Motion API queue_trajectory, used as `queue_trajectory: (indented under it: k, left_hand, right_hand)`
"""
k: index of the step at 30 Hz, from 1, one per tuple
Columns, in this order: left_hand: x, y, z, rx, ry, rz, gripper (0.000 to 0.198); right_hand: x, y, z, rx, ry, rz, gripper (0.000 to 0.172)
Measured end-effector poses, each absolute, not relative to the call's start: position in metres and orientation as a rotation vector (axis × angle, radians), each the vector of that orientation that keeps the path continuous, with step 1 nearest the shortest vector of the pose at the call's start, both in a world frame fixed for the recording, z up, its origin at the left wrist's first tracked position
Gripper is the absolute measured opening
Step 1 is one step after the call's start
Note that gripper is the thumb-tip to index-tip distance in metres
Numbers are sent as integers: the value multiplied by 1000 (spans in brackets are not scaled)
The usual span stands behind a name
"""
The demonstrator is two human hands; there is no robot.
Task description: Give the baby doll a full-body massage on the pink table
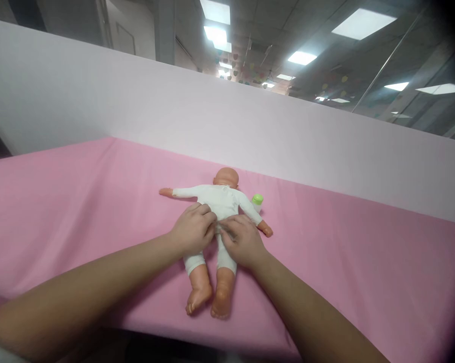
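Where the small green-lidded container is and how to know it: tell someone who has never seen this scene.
On the pink cover, find the white-clad doll. Follow its sleeve on the picture's right; just past it sits a small container with a pale body. Its bright green lid sets it apart from the white sleeve and pink cover.

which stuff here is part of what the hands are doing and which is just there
In use:
- doll
- white suit, at the fingers of the left hand and right hand

Apparently just there:
- green-lidded container, untouched beside the doll
- pink cover, underneath
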State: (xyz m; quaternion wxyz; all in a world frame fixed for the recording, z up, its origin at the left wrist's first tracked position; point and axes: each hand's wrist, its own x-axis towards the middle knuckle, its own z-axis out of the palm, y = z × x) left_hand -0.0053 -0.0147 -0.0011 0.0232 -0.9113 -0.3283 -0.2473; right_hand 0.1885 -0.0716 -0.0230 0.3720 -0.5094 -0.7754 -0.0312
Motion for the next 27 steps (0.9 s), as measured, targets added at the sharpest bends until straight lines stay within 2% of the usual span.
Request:
queue_trajectory:
  k: [8, 15, 19, 24, 27]
  left_hand:
    - [-1, -10, -6, -2904, -1087, -727, 18]
    - [-7, -12, -1, -2989, -1086, -665, 19]
    - [-8, -16, 2, -3004, -972, -741, 20]
    - [-6, -16, 0, -2921, -926, -820, 21]
    - [-4, -13, -3, -2959, -963, -765, 20]
  right_hand:
    - [188, -67, -24, -1379, -2043, 0, 23]
    - [188, -72, -18, -1394, -2068, 15, 11]
    - [189, -73, -19, -1380, -2050, -47, 8]
    - [188, -73, -23, -1369, -2007, -141, 19]
    - [188, -72, -22, -1418, -2038, -79, 17]
